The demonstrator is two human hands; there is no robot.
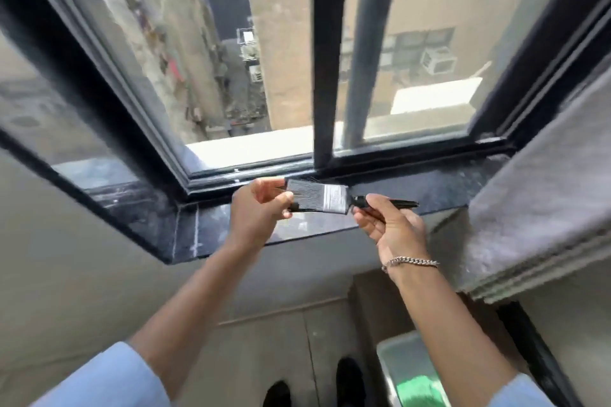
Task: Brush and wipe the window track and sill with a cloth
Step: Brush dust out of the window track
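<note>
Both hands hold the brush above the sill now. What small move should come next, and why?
Probably the left hand should let go of the bristles, so the right hand, which grips the handle, can lower the brush into the window track. The brush is held level above the dark sill, touching neither, and pale dust shows in the track.

We find the dark sill (330, 225) bare and passable from nine to three o'clock, hemmed at three by the grey folded blind (545, 208) and at twelve by the black window frame bar (322, 76), with open air left of it.
</note>
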